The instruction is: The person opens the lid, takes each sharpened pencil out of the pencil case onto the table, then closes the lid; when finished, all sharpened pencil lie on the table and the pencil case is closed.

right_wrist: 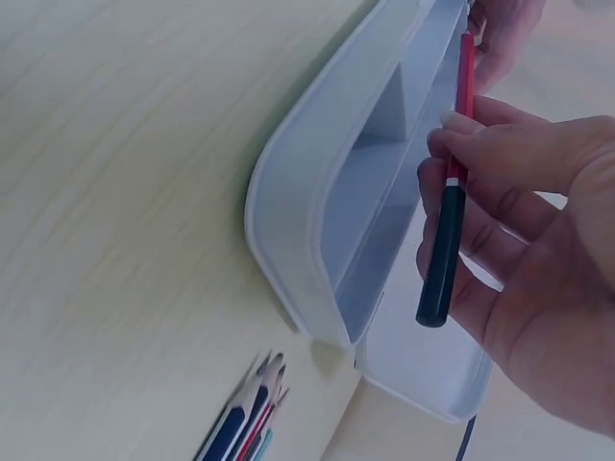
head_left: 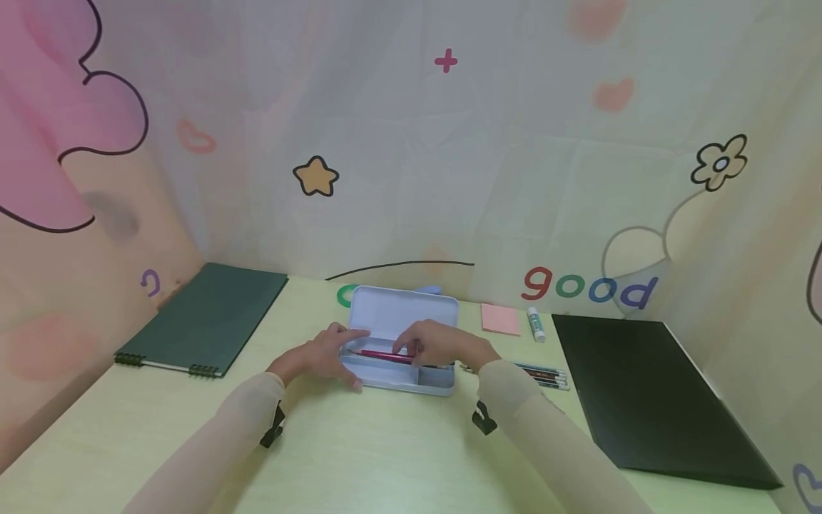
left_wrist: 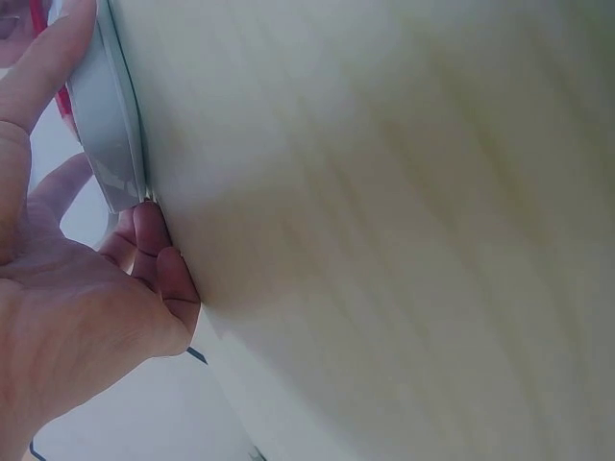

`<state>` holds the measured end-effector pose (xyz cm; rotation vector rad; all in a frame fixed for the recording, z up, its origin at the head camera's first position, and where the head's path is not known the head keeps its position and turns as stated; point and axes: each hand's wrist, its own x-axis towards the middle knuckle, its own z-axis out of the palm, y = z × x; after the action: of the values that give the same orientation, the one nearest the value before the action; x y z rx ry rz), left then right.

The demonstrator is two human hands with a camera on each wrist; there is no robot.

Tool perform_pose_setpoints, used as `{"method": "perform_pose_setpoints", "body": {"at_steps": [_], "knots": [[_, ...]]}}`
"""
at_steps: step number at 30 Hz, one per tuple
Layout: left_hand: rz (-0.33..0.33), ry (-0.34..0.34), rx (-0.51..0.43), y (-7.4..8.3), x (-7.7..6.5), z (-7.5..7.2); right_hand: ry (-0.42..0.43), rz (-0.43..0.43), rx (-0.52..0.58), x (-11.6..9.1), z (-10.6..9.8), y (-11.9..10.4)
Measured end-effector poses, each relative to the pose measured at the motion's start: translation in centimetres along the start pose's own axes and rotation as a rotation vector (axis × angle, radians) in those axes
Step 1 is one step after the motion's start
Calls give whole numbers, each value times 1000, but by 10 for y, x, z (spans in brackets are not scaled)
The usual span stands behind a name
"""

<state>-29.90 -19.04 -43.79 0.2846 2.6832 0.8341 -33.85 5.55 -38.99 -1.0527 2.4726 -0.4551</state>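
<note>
"What's in your hands right now?"

"My right hand [head_left: 430, 343] pinches a red pencil [right_wrist: 465, 77], black at its right end, between thumb and fingers. My left hand [head_left: 326, 355] grips the left end of the pale blue pencil case [head_left: 385, 371], thumb at the near side, a finger reaching along the far side."

"And where is the pencil?"

"Across the open case, nearly level, its sharpened tip towards my left hand. I can't tell whether that tip touches the inside."

"What worries you?"

"The tip, mostly. If I pushed too far left, it could jab a finger or break against the end wall. At the other end, the black butt could catch on the right rim if I let the pencil slant."

"Anything about the case itself?"

"It stands on the smooth table [head_left: 359, 457], so it could slide if my left grip slackened while the right pressed down. The lid [head_left: 404, 305] leans up at the far side; a knock from my knuckles might tip it down on them."

"And to the right?"

"Loose pencils [head_left: 539, 373] lie near my right sleeve [head_left: 514, 392]. A careless forearm could set them rolling."
</note>
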Motion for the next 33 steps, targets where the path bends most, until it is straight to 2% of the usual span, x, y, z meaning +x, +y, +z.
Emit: {"method": "perform_pose_setpoints", "body": {"at_steps": [12, 20, 28, 33], "knots": [[7, -4, -10, -1, 0, -1, 39, 6, 29, -34, -12, 19], [0, -1, -8, 0, -2, -1, 70, 88, 21, -64, -12, 42], [9, -5, -12, 0, -2, -1, 116, 26, 28, -94, -11, 66], [9, -4, -15, 0, -2, 0, 127, 42, 60, -111, -12, 80]]}}
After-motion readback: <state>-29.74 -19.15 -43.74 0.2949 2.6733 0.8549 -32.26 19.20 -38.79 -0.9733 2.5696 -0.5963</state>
